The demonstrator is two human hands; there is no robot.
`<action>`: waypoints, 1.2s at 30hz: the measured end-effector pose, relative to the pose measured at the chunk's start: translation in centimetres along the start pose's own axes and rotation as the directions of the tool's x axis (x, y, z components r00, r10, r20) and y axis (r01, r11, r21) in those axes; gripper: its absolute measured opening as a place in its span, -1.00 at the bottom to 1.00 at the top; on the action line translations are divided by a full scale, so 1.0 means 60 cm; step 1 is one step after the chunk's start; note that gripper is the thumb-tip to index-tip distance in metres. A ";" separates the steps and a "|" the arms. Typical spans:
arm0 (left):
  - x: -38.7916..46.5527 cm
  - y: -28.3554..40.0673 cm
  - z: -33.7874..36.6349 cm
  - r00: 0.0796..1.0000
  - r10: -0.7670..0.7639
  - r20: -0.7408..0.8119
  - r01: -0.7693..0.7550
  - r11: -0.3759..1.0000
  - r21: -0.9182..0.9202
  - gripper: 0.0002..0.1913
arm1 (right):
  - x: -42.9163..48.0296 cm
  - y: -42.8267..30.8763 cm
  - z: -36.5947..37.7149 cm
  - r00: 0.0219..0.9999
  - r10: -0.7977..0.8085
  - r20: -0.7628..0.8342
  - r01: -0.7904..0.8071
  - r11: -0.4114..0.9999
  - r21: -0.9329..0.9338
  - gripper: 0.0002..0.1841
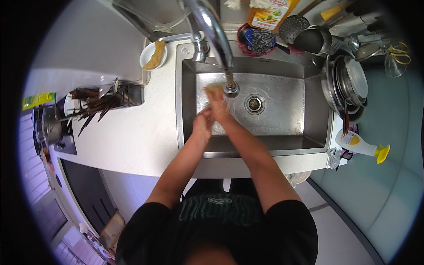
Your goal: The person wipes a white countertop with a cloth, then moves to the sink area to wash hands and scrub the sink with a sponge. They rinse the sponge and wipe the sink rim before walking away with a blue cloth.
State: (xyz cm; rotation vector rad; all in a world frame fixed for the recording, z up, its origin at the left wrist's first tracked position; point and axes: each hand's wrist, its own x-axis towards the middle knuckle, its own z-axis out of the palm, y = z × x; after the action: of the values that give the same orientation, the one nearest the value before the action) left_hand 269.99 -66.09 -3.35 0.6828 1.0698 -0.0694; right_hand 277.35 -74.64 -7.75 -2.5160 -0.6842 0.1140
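Observation:
Over the left part of the stainless steel sink (281, 99), my right hand (218, 105) is right by the spray head of the chrome faucet (231, 89), with water running down beside it. A blurred yellowish thing (213, 87) shows at its fingertips; whether the hand grips it is unclear. My left hand (202, 122) is close against the right one, lower and to its left, its fingers blurred and partly hidden. The drain strainer (254, 104) lies to the right of both hands, with dark bits in it.
A white bowl (144, 59) holding a tan elongated piece (155, 54) stands behind left. Brown chopsticks (96, 105) fill a rack at left. A red basket with a steel scourer (261, 40) sits behind the sink. Stacked metal bowls (356, 81) and a spray bottle (356, 143) line the right.

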 end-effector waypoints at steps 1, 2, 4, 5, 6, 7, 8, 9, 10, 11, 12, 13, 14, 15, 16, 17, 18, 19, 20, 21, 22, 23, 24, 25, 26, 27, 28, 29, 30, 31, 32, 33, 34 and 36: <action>0.007 0.005 -0.017 0.997 0.081 -0.011 -0.081 0.993 -0.081 -0.68 | 0.017 -0.024 0.019 0.992 -0.116 -0.039 0.116 0.993 -0.002 -0.27; 0.007 0.014 -0.028 0.996 0.080 -0.029 -0.083 0.991 -0.108 -0.68 | 0.025 -0.028 0.039 0.972 -0.233 -0.028 0.231 0.971 -0.061 -0.31; -0.002 0.027 -0.037 0.996 0.087 -0.034 -0.090 0.992 -0.086 -0.67 | 0.041 -0.011 0.083 0.953 -0.304 -0.021 0.303 0.953 -0.026 -0.37; -0.009 0.033 -0.042 0.995 0.094 -0.024 -0.095 0.995 -0.038 -0.67 | 0.051 0.003 0.109 0.964 -0.263 -0.026 0.264 0.962 0.071 -0.39; -0.014 0.037 -0.047 0.995 0.099 -0.016 -0.099 0.995 0.013 -0.67 | 0.067 0.026 0.134 0.979 -0.192 -0.064 0.195 0.979 0.052 -0.46; -0.018 0.038 -0.039 0.996 0.087 0.008 -0.087 0.995 0.039 -0.67 | 0.084 0.059 0.154 0.988 -0.110 -0.104 0.114 0.993 0.028 -0.53; -0.023 0.034 -0.027 0.997 0.071 0.036 -0.073 0.995 0.063 -0.66 | 0.100 0.093 0.171 0.989 -0.028 -0.146 0.030 1.000 0.009 -0.59; -0.026 0.027 -0.007 0.996 0.046 0.082 -0.054 0.995 0.088 -0.66 | 0.120 0.162 0.179 0.975 0.075 -0.211 -0.062 0.996 0.066 -0.67; -0.022 0.016 0.016 0.989 0.007 0.150 -0.021 0.996 0.090 -0.68 | 0.134 0.241 0.161 0.942 0.178 -0.284 -0.152 0.982 0.113 -0.73; -0.021 0.011 0.015 0.988 -0.009 0.153 -0.006 0.995 0.100 -0.68 | 0.121 0.269 0.154 0.922 0.227 -0.315 -0.215 0.974 0.073 -0.74; -0.024 0.006 0.017 0.988 -0.029 0.155 0.012 0.993 0.114 -0.69 | 0.106 0.299 0.146 0.897 0.279 -0.344 -0.283 0.958 0.039 -0.75; -0.029 0.004 0.000 0.992 -0.038 0.124 0.023 0.993 0.115 -0.70 | 0.073 0.294 0.137 0.895 0.279 -0.348 -0.331 0.938 -0.101 -0.71; -0.033 -0.001 -0.002 0.992 -0.045 0.121 0.034 0.995 0.091 -0.69 | 0.041 0.289 0.117 0.886 0.284 -0.367 -0.387 0.888 -0.249 -0.68; -0.033 -0.004 0.002 0.991 -0.052 0.121 0.044 0.996 0.072 -0.69 | 0.013 0.268 0.098 0.873 0.347 -0.343 -0.431 0.878 -0.208 -0.65; -0.031 -0.008 0.008 0.991 -0.060 0.123 0.054 0.997 0.052 -0.69 | -0.018 0.245 0.077 0.855 0.410 -0.318 -0.476 0.863 -0.170 -0.62; -0.025 -0.015 0.014 0.988 -0.067 0.140 0.064 0.998 0.029 -0.70 | -0.047 0.224 0.053 0.831 0.473 -0.293 -0.526 0.840 -0.135 -0.59; -0.015 -0.023 0.024 0.985 -0.088 0.149 0.086 0.996 0.017 -0.72 | -0.070 0.209 0.028 0.776 0.601 -0.192 -0.619 0.784 -0.047 -0.60; -0.003 -0.030 0.041 0.979 -0.113 0.170 0.113 0.994 0.009 -0.73 | -0.088 0.200 0.005 0.698 0.710 -0.093 -0.711 0.703 0.030 -0.62; 0.005 -0.034 0.049 0.973 -0.115 0.200 0.119 0.993 -0.006 -0.77 | -0.098 0.191 -0.016 0.607 0.794 0.020 -0.792 0.603 0.099 -0.64; 0.027 -0.041 0.058 0.969 -0.148 0.200 0.166 0.983 -0.075 -0.77 | -0.088 0.200 -0.048 0.622 0.779 0.079 -0.783 0.617 0.076 -0.65; 0.023 -0.045 0.092 0.960 -0.158 0.233 0.170 0.985 -0.033 -0.76 | -0.094 0.232 -0.065 0.636 0.771 0.038 -0.772 0.635 0.026 -0.66; 0.017 -0.051 0.123 0.951 -0.167 0.262 0.171 0.985 0.006 -0.74 | -0.111 0.262 -0.083 0.651 0.759 0.006 -0.759 0.651 -0.028 -0.68; 0.022 -0.043 0.132 0.945 -0.190 0.268 0.204 0.979 -0.026 -0.71 | -0.117 0.265 -0.104 0.695 0.718 -0.039 -0.719 0.695 -0.015 -0.66; 0.024 -0.036 0.135 0.948 -0.173 0.268 0.184 0.983 -0.014 -0.70 | -0.122 0.267 -0.128 0.738 0.671 -0.077 -0.673 0.740 0.000 -0.65; 0.024 -0.029 0.137 0.951 -0.154 0.267 0.161 0.987 -0.004 -0.70 | -0.128 0.269 -0.152 0.777 0.619 -0.115 -0.622 0.783 0.012 -0.63; 0.021 -0.026 0.147 0.950 -0.141 0.280 0.144 0.990 0.008 -0.70 | -0.143 0.286 -0.174 0.727 0.682 -0.076 -0.686 0.727 -0.041 -0.63; 0.023 -0.027 0.152 0.940 -0.147 0.309 0.145 0.989 0.031 -0.70 | -0.164 0.314 -0.187 0.666 0.745 -0.044 -0.745 0.660 -0.094 -0.63; 0.025 -0.027 0.158 0.924 -0.164 0.345 0.170 0.985 0.013 -0.70 | -0.181 0.340 -0.198 0.599 0.801 -0.014 -0.793 0.591 -0.148 -0.63; 0.028 -0.024 0.153 0.914 -0.176 0.365 0.190 0.982 -0.003 -0.70 | -0.190 0.340 -0.197 0.585 0.809 -0.055 -0.795 0.558 -0.239 -0.67; 0.031 -0.022 0.147 0.905 -0.186 0.384 0.209 0.978 -0.020 -0.70 | -0.197 0.332 -0.188 0.616 0.788 0.003 -0.755 0.592 -0.282 -0.68; 0.033 -0.019 0.139 0.912 -0.179 0.370 0.199 0.980 -0.016 -0.70 | -0.205 0.316 -0.173 0.646 0.761 0.064 -0.708 0.628 -0.323 -0.68; 0.031 -0.012 0.127 0.929 -0.166 0.332 0.184 0.983 -0.024 -0.70 | -0.193 0.282 -0.162 0.677 0.723 0.135 -0.649 0.674 -0.354 -0.69; 0.022 -0.017 0.138 0.931 -0.175 0.322 0.190 0.982 -0.016 -0.70 | -0.177 0.294 -0.147 0.651 0.690 0.316 -0.597 0.723 -0.348 -0.61; 0.009 -0.023 0.149 0.927 -0.187 0.324 0.202 0.979 -0.012 -0.71 | -0.180 0.298 -0.114 0.785 0.516 0.341 -0.534 0.844 -0.048 -0.55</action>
State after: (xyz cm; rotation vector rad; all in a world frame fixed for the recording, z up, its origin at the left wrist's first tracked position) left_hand 276.75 -71.91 -1.82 0.5012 0.8172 -0.3184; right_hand 277.42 -96.26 -11.60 -2.5908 -0.0685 0.7769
